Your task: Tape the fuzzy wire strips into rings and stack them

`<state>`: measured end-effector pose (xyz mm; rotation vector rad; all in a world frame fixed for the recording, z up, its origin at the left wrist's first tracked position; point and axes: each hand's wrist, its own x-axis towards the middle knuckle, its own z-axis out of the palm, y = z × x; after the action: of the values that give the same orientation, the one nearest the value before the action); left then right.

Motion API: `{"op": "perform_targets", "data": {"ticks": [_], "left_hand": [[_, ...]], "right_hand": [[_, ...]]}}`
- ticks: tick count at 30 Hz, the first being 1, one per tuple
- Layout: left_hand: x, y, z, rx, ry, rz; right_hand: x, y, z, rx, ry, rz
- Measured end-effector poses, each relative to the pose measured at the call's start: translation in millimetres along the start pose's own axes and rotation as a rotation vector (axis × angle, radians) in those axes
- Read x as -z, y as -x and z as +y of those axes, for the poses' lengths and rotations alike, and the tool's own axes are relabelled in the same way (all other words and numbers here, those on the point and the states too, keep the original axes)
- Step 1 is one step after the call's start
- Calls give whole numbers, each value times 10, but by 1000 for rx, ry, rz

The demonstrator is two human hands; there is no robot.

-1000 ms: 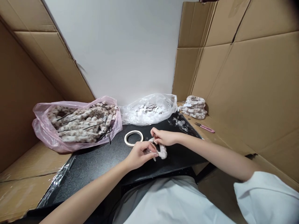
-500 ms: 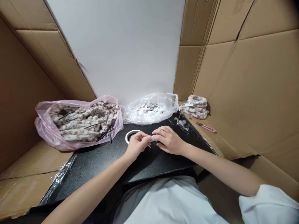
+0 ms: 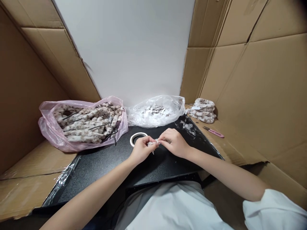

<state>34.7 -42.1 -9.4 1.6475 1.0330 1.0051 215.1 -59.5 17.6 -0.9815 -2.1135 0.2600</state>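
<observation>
My left hand (image 3: pixel 142 149) pinches a small light-coloured fluffy piece (image 3: pixel 151 143) over the black table. Against its end press the thumb and fingertips of my right hand (image 3: pixel 174 142), which is closed too. A thin pale tip sticks out below my left fingers. Much of the piece is hidden by my fingers, so its kind is unclear. Just behind my left hand, a roll of white tape (image 3: pixel 132 140) lies flat on the table.
A pink plastic bag (image 3: pixel 48 127) of fluffy brown-white strips with dark cords stands left. Behind my hands is a clear bag (image 3: pixel 178 107) of small white and dark pieces. At right lie a fluffy bundle (image 3: pixel 205 111), pink thread snips (image 3: pixel 216 132) and loose fluff (image 3: pixel 188 127). Cardboard walls (image 3: pixel 271 95) flank the table (image 3: pixel 103 172).
My right fingers, spread and loosely bent before, have closed into a pinch at the piece's end. The whole view has shifted slightly.
</observation>
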Motion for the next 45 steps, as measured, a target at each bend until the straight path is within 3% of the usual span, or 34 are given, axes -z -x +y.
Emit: {"op": "perform_targets", "data": {"ticks": [4,11,17,22,26,30,34,37,40,42,45], "left_hand": [[-7,-2,21,150,181,2],[17,-40,-73,275,490,-98],[34,-45,-68,400,567,-173],[43,-55,-91,422,572,-144],[29,-40,-76,386,501,-151],[34,-30,-18,399,507,-195],[116,-41,33,374,450,-265],[216,-38,59,134,282,-320],[293,-28,48,-91,138,-360],[306,-31,20,-110,103,-355],[274,-57,-22,28,103,-372]], "right_hand": [[-136,154,74,132,123,42],[-203,249,234,171,204,181],[-144,193,334,307,114,53],[-31,107,316,363,-9,-140],[21,12,198,202,18,-249],[10,-45,92,191,176,-322],[31,-48,10,68,147,-290],[50,-58,-22,-115,-118,-222],[38,-96,7,-381,-571,-133],[18,-125,53,-509,-824,-59],[-11,-154,130,-636,-1023,28]]}}
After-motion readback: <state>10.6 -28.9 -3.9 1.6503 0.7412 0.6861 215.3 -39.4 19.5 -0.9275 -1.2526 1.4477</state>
